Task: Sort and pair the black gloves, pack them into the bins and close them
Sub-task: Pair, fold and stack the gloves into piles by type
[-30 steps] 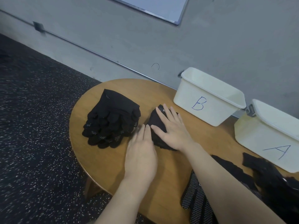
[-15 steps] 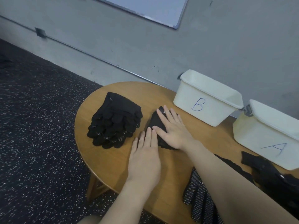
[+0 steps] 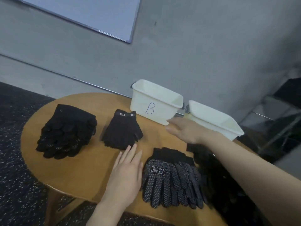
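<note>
Both my hands hold nothing. Left hand (image 3: pixel 126 175) lies flat on the table (image 3: pixel 78 173) near the front edge, fingers straight and together, tips just short of the fingerless pair (image 3: pixel 121 130). Right hand (image 3: pixel 187 130) is spread out, reaching across toward bin B (image 3: pixel 155 103); blurred, so I can't tell if it touches the bin. Stack (image 3: pixel 67 131) of paired gloves sits at the left edge, cuffs to the wall, fingers fanned toward me, kept clear of the unsorted stuff. Fingerless pair lies mid-table, just in front of bin B, likely staged for it. Dotted gloves (image 3: pixel 172 176) lie at the front edge beside my left hand, palms up so the grip pattern shows for matching. Loose pile (image 3: pixel 216 173) under my right forearm is unsorted. Second bin (image 3: pixel 215 123) sits right of B at the back edge; both have no lid on and look empty. Nothing packed yet.
</note>
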Demonstrator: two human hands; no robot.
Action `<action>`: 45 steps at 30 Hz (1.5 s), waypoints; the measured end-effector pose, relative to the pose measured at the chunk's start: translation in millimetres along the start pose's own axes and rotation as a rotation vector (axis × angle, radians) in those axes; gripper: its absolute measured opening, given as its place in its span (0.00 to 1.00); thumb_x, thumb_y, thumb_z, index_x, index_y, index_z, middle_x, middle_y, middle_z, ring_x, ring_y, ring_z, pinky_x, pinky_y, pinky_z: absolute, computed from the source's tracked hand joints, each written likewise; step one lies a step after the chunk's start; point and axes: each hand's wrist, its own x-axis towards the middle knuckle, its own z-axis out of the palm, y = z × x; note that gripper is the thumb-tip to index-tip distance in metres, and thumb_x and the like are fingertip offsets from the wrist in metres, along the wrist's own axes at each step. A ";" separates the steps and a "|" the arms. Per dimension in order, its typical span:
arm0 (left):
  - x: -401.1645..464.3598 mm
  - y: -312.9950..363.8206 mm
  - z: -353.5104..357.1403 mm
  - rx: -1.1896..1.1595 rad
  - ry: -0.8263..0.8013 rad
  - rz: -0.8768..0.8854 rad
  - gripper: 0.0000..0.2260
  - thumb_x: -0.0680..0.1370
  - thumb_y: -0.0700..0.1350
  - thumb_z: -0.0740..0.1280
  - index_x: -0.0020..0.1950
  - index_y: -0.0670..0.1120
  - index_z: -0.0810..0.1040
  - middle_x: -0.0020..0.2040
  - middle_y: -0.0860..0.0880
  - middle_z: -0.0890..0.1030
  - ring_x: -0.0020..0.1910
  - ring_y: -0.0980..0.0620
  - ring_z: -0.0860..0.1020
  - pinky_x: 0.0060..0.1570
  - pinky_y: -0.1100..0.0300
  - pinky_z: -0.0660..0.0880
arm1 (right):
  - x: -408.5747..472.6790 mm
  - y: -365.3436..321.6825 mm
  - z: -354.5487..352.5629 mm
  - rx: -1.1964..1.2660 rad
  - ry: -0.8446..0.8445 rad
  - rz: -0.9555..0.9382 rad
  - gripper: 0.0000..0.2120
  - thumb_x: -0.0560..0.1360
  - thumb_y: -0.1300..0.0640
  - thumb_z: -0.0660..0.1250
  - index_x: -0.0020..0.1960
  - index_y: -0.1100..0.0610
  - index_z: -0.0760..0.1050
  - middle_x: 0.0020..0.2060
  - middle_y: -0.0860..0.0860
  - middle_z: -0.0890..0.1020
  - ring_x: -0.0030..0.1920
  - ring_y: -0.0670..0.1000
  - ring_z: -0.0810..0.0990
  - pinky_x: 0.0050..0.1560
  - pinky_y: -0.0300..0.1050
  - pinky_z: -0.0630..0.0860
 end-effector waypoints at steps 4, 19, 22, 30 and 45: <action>-3.4 24.9 18.4 -0.011 -0.118 0.179 0.25 0.86 0.61 0.46 0.83 0.59 0.57 0.84 0.59 0.47 0.79 0.64 0.41 0.76 0.62 0.33 | -48.9 72.4 -11.9 -0.006 -0.125 0.231 0.30 0.84 0.37 0.56 0.80 0.51 0.64 0.79 0.50 0.67 0.77 0.53 0.67 0.74 0.45 0.60; 14.7 49.4 58.1 0.063 -0.258 0.242 0.27 0.85 0.63 0.47 0.84 0.60 0.52 0.84 0.59 0.44 0.80 0.62 0.38 0.75 0.62 0.31 | -41.8 161.1 64.4 -0.015 -0.231 0.435 0.27 0.81 0.41 0.66 0.74 0.54 0.70 0.71 0.53 0.75 0.67 0.55 0.75 0.62 0.47 0.72; 19.7 47.5 55.9 0.064 -0.277 0.248 0.27 0.85 0.63 0.48 0.84 0.60 0.51 0.84 0.60 0.44 0.81 0.61 0.40 0.75 0.62 0.31 | -19.8 160.1 77.0 0.019 -0.212 0.427 0.29 0.79 0.40 0.68 0.74 0.54 0.70 0.71 0.53 0.75 0.68 0.56 0.75 0.67 0.50 0.72; 29.1 42.6 53.1 0.037 -0.323 0.248 0.26 0.85 0.63 0.51 0.83 0.63 0.51 0.83 0.62 0.42 0.75 0.67 0.36 0.75 0.63 0.31 | 14.5 151.2 95.3 -0.137 0.008 0.451 0.25 0.77 0.37 0.68 0.61 0.55 0.68 0.57 0.53 0.80 0.56 0.58 0.80 0.52 0.52 0.75; 24.2 33.4 43.6 0.029 -0.344 0.277 0.27 0.85 0.64 0.51 0.83 0.64 0.50 0.82 0.63 0.39 0.76 0.66 0.32 0.73 0.64 0.29 | 4.5 132.0 50.7 -0.024 0.299 0.535 0.14 0.79 0.53 0.62 0.34 0.52 0.69 0.34 0.51 0.76 0.37 0.57 0.76 0.34 0.45 0.68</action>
